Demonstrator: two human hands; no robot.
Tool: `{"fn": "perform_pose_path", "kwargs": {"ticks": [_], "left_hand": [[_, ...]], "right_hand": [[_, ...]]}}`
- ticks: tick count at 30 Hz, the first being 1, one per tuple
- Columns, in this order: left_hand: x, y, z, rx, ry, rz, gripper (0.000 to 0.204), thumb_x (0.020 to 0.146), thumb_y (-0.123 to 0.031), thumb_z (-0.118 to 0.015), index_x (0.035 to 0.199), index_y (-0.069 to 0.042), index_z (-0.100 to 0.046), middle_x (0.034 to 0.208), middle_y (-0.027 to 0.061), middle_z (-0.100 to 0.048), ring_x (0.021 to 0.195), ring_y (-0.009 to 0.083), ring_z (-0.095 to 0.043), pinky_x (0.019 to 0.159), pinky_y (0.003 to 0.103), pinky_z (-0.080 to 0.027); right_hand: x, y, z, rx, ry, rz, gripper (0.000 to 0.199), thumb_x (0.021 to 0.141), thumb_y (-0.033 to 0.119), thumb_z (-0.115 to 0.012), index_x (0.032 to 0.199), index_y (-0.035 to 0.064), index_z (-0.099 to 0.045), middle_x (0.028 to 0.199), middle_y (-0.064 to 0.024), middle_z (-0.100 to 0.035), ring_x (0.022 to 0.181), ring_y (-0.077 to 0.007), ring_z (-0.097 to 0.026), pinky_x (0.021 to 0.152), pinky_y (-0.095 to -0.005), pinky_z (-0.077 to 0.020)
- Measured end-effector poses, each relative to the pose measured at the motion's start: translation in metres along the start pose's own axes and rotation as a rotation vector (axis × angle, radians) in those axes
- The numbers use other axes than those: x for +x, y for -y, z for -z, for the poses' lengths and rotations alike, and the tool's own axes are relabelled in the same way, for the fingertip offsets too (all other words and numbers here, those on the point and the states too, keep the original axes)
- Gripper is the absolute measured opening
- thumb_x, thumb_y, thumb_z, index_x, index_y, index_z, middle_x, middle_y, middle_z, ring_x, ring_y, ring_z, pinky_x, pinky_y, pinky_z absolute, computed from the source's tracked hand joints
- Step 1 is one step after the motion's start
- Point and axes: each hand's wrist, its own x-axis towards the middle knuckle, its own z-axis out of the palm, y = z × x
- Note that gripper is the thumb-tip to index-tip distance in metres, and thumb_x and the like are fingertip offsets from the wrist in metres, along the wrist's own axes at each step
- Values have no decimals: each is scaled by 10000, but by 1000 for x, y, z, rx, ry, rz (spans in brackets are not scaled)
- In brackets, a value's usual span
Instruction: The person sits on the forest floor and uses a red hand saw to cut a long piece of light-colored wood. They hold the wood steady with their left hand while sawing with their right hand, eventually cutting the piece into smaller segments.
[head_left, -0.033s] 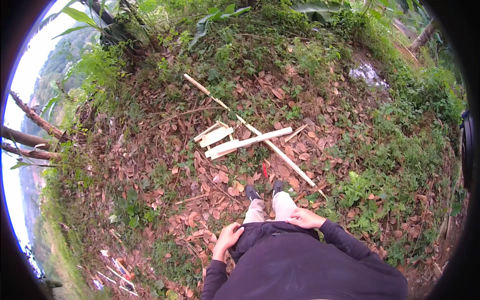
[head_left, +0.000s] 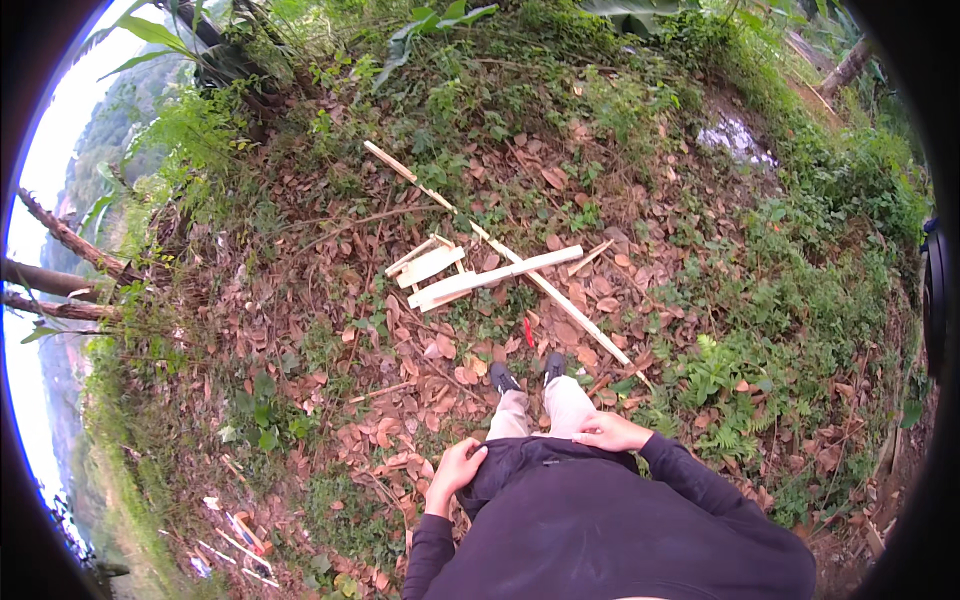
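My left hand (head_left: pixel 456 472) is closed at the left side of my waist, its fingers on the hem of my dark top (head_left: pixel 560 520). At the right front of that hem, my right hand (head_left: pixel 612 432) has its fingers closed on the dark cloth. The fingertips of both hands are partly hidden. Beyond my shoes (head_left: pixel 504 381) a small red tool (head_left: pixel 529 332) lies among dry leaves. Farther off are pale wooden pieces: a small slatted wooden frame (head_left: pixel 430 265), a long wooden board (head_left: pixel 500 275) resting across it, and a long thin wooden strip (head_left: pixel 570 310) crossing under the board.
Another wooden strip (head_left: pixel 395 165) lies beyond the frame, and a short pointed wood piece (head_left: pixel 590 258) sits right of the board. Several items, including an orange tool (head_left: pixel 248 535), lie at the lower left. Bare trunks (head_left: pixel 65 280) stick out at the left edge. Leaves and low plants cover the ground.
The view has shifted very slightly, so the wood appears a little higher. Both hands stay at the hem of my top.
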Motion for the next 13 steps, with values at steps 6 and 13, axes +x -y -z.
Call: {"fn": "perform_pose_path", "kwargs": {"ticks": [6, 13], "left_hand": [[15, -16, -41, 33, -199, -110, 231, 954, -230, -630, 1027, -11, -627, 970, 194, -685, 927, 370, -665, 827, 435, -514], [23, -37, -69, 67, -213, -53, 266, 952, -278, -634, 1053, -32, -631, 1046, 195, -662, 1000, 366, -654, 873, 456, -508]], "right_hand": [[10, -24, 5, 99, -603, -146, 271, 911, 236, -708, 877, -17, -614, 752, -202, -654, 746, -360, -676, 716, -417, -525], [8, -29, 59, -246, -129, -237, 448, 879, 498, -707, 847, 53, -738, 778, -205, -721, 787, -366, -725, 766, -438, -553]]}}
